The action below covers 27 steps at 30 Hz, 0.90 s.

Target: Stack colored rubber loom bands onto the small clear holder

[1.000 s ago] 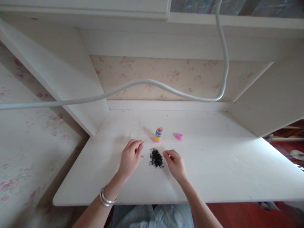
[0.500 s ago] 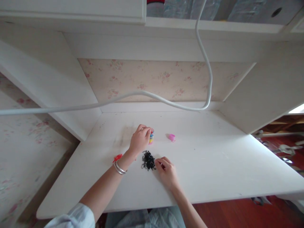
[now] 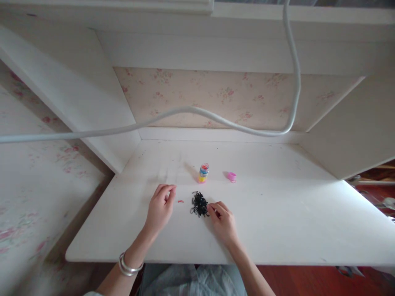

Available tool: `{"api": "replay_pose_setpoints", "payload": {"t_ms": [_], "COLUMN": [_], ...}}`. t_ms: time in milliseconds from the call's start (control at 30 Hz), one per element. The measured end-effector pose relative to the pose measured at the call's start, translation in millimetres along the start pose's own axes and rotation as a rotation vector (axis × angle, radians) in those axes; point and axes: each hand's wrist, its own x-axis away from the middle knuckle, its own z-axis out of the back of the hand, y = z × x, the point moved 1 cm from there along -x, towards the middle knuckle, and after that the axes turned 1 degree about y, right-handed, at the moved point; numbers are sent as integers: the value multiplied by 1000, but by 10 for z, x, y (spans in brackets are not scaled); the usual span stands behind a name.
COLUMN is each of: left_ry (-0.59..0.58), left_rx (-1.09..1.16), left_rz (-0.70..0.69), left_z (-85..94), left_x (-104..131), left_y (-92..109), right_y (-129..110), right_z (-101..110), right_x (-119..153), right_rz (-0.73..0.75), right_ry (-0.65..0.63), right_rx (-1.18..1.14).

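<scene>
A small clear jar [image 3: 203, 173] with coloured contents, red at its top, stands upright on the white desk. In front of it lies a pile of small black rubber bands [image 3: 199, 204]. My left hand [image 3: 160, 207] hovers to the left of the pile, fingers loosely extended, with nothing visible in them. A small red band [image 3: 180, 201] lies just right of it. The red heap seen earlier is not visible now. At the pile's right edge rests my right hand [image 3: 222, 220], thumb and forefinger pinched together; what they hold, if anything, cannot be made out.
A pink cap [image 3: 231, 176] lies to the right of the jar. A thick white cable [image 3: 191, 109] crosses the view above the desk [image 3: 293, 218]. White side panels [image 3: 77, 82] and a flowered back wall [image 3: 225, 94] enclose the desk.
My left hand has left the jar and moved left and towards me. The jar and the single red band now show fully. My right hand stays at the black pile; the view has shifted.
</scene>
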Motion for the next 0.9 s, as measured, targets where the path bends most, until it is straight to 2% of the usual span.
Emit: {"api": "replay_pose_setpoints", "payload": {"t_ms": [67, 167, 267, 400, 533, 633, 767, 900], "left_ry": [4, 29, 43, 26, -32, -23, 4, 46], "left_rx": [-50, -167, -351, -572, -675, -712, -750, -777], "left_rz": [39, 77, 109, 146, 165, 157, 139, 151], "left_z": [87, 178, 225, 266, 270, 242, 208, 200], "left_x": [251, 569, 754, 775, 698, 660, 645, 654], "left_y": [-201, -449, -592, -635, -613, -611, -673, -744], "right_y": [-115, -378, -643, -824, -823, -794, -778, -763], "right_z": [-42, -156, -320, -536, -674, -714, -652, -377], "right_x": [4, -39, -154, -345, -461, -489, -493, -585], "right_rz": [57, 197, 311, 362, 359, 371, 361, 284], "right_ry": [-33, -149, -259, -314, -363, -395, -339, -74], "right_rx": [66, 211, 410, 621, 723, 741, 645, 344]}}
